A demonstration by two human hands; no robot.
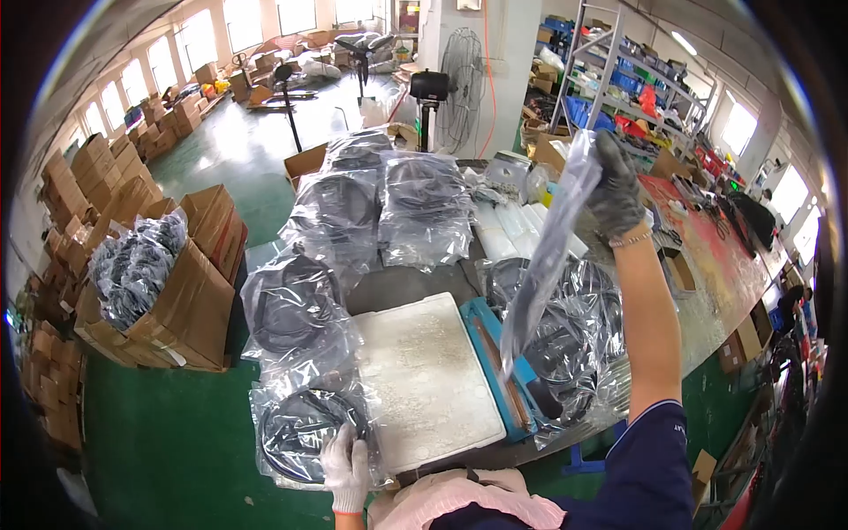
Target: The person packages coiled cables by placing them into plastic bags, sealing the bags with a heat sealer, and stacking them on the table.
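My left hand [346, 466], in a white glove, rests with its fingers spread on a clear plastic bag [314, 435] that holds a coiled black cable or hose. My right hand [616, 187], in a dark grey glove, is raised and closed on the top of another clear plastic bag [552, 256], which hangs edge-on with something dark inside. Below this hanging bag lies a long blue tool that looks like a bag sealer [496, 367]. Between the hands sits a white foam board [428, 380]. Another bagged black coil [296, 305] lies beyond my left hand.
Piles of bagged coils [424, 199] stand at the table's back, and more bags [574, 327] lie right of the sealer. White plastic rolls [508, 231] are behind it. An open cardboard box [181, 305] full of bags stands on the floor at left. A fan [461, 93] stands behind.
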